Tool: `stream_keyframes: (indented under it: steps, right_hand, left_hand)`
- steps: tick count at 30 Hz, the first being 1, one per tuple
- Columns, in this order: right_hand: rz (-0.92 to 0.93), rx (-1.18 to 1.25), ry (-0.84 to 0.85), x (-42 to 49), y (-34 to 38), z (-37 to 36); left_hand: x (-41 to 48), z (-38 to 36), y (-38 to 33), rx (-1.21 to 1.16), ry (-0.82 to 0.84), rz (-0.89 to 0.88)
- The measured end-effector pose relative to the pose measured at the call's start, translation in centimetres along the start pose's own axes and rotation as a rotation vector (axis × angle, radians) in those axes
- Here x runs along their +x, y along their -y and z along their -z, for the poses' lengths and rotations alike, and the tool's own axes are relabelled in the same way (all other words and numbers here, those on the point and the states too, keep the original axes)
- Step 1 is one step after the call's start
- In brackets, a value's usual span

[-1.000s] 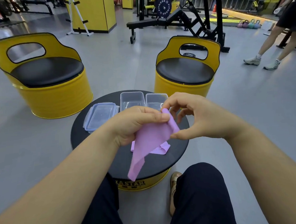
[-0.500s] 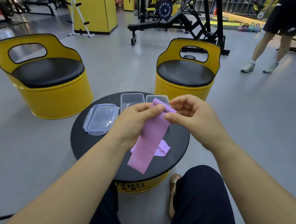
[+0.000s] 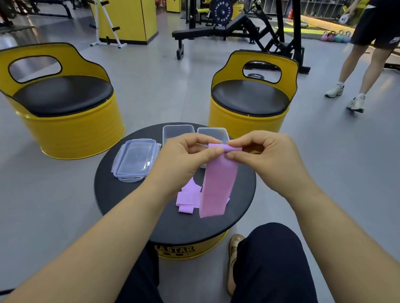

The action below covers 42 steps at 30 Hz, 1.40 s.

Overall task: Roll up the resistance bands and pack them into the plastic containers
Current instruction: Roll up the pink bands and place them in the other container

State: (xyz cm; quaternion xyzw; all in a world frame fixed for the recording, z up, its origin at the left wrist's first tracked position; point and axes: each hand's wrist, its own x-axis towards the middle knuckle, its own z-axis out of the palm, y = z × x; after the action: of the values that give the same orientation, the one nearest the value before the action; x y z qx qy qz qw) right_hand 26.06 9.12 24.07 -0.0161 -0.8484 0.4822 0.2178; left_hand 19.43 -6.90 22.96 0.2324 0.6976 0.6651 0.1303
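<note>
Since the earlier frame you are squaring up the pink resistance band [image 3: 217, 185]. Its strip is now hanging straight down rather than slanting toward your left, and its top edge is turning over into a small first fold.

Your left hand [image 3: 185, 161] is pinching that top edge between thumb and forefinger, with the other fingers curled behind it. Your right hand [image 3: 265, 156] is pinching the folded end from the other side, thumb under and fingertips on top. Both hands are meeting above the middle of the surface [image 3: 126, 191].

The band is looking thin, flat and matte, a smooth ribbon with a straight-cut lower end dangling just above the surface. A second pink band [image 3: 188, 199] is lying crumpled in loose folds on the surface below your left hand, partly hidden behind the hanging strip.

Two clear plastic containers [image 3: 178, 134], rectangular with rounded corners, are standing side by side at the far edge, partly covered by your hands. To their left a stack of clear lids [image 3: 136, 160] with bluish clip tabs is resting flat.

The surface is a round matte black top on a yellow drum. Two yellow barrel seats [image 3: 67, 101] with black padded cushions are standing beyond it on the grey floor.
</note>
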Motion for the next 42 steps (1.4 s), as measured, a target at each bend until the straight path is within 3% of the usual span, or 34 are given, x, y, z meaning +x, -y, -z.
stream_keyframes:
  steps: [9, 19, 42]
  right_hand:
    - [-0.142, 0.275, 0.036, -0.45, -0.12, -0.67]
    - [-0.086, 0.234, 0.028, -0.24, -0.42, -0.51]
    - [-0.132, 0.361, 0.031, -0.47, -0.99, -0.69]
  left_hand:
    - [0.11, 0.29, 0.36, -0.043, -0.013, -0.032]
    - [-0.02, 0.42, -0.04, 0.051, 0.009, -0.012]
    - [0.11, 0.37, 0.48, -0.026, 0.024, 0.007]
